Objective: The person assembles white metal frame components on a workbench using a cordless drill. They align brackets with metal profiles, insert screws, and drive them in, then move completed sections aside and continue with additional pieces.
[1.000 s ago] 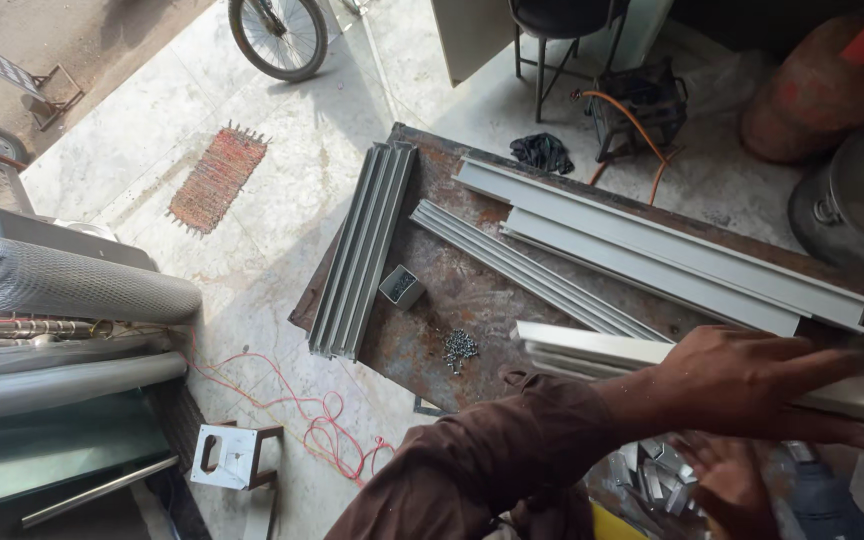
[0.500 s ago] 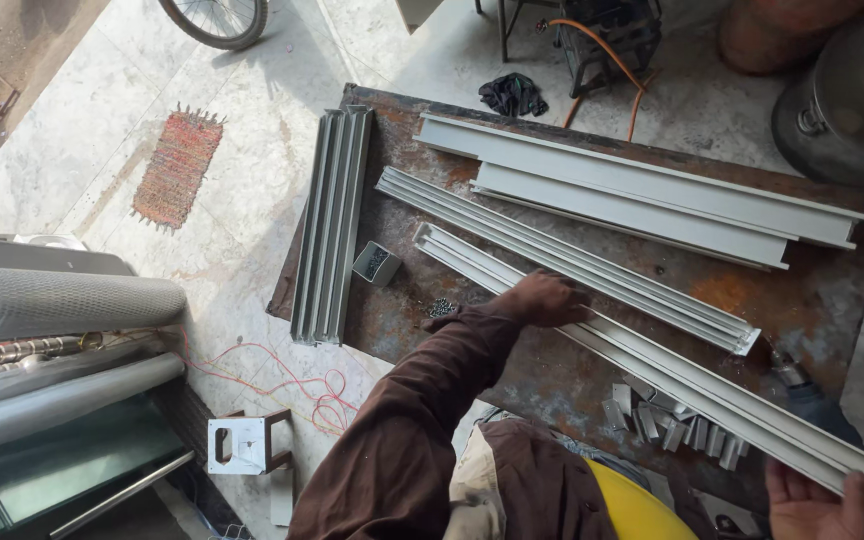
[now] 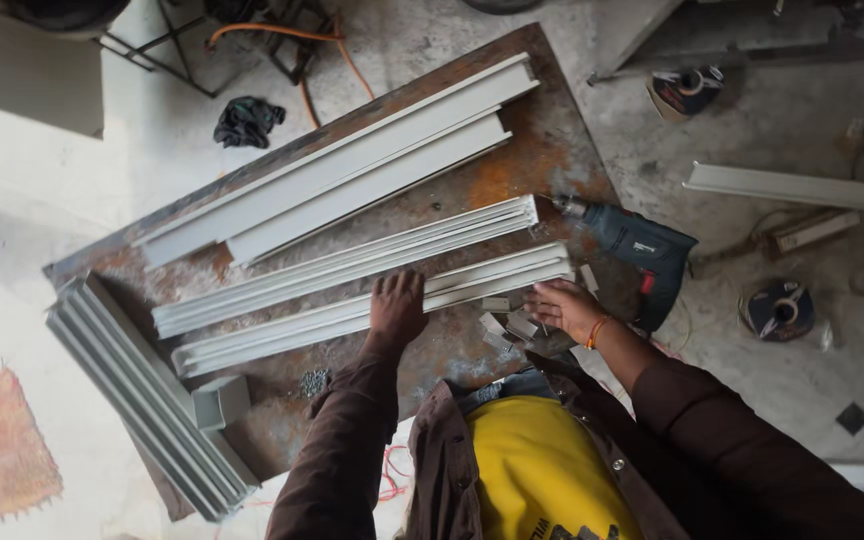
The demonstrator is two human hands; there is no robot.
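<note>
My left hand (image 3: 397,305) lies flat, palm down, on the nearest long grey aluminium profile (image 3: 282,335), which lies on the rusty metal table (image 3: 542,165). A second profile (image 3: 342,265) lies parallel just beyond it. Farther back are two wider profiles (image 3: 352,165). My right hand (image 3: 564,305) rests at the nearest profile's right end, fingers curled over several small metal brackets (image 3: 507,325). Whether it grips one is hidden.
A dark blue power drill (image 3: 642,250) lies on the table right of my right hand. A stack of ribbed profiles (image 3: 142,395), a short square tube piece (image 3: 220,402) and a small pile of screws (image 3: 314,381) sit at the left. Tape rolls (image 3: 780,308) and a loose profile (image 3: 802,188) lie on the floor.
The view has swung right and closer. The nearest profile now lies flat alongside the others. My right hand has left its end and moved to the brackets.
</note>
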